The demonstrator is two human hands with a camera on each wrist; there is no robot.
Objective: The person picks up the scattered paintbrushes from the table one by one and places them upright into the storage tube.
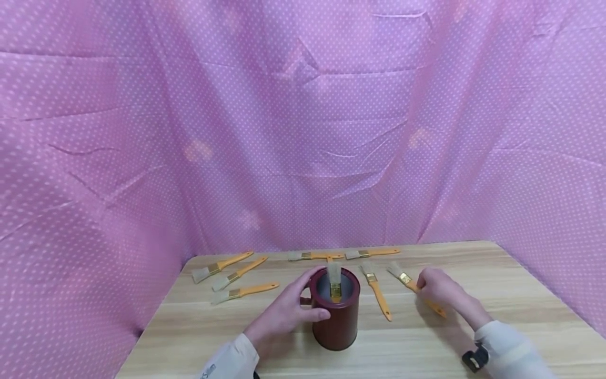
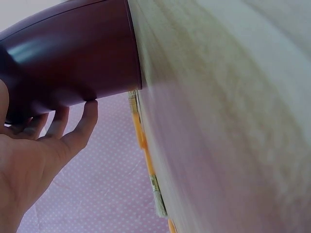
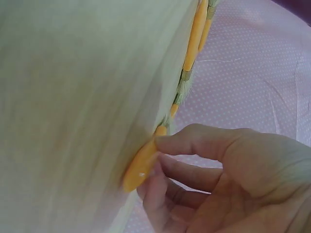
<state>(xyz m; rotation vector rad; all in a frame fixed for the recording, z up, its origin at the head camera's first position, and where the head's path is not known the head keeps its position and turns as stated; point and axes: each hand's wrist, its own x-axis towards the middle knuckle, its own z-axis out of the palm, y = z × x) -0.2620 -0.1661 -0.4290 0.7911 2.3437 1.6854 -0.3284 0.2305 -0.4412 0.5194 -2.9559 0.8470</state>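
Note:
A dark red canister (image 1: 335, 329) stands upright on the wooden table. My left hand (image 1: 288, 310) holds it from the left, thumb on the near side and fingers round the far side. In the left wrist view, fingertips (image 2: 90, 116) touch the canister wall. A paintbrush (image 1: 335, 284) stands in the canister, bristles up above the rim; its lower handle is hidden. To the right, my right hand (image 1: 440, 288) pinches the orange handle of another paintbrush (image 1: 405, 277) lying on the table, bristles pointing away to the left. The thumb and fingers grip that handle (image 3: 142, 167) in the right wrist view.
One paintbrush (image 1: 379, 297) lies between the canister and my right hand. Behind the canister lie two more, a left one (image 1: 307, 256) and a right one (image 1: 374, 253). Several others, including a wide brush (image 1: 222, 266), lie at the left. A pink dotted cloth (image 1: 303, 131) surrounds the table.

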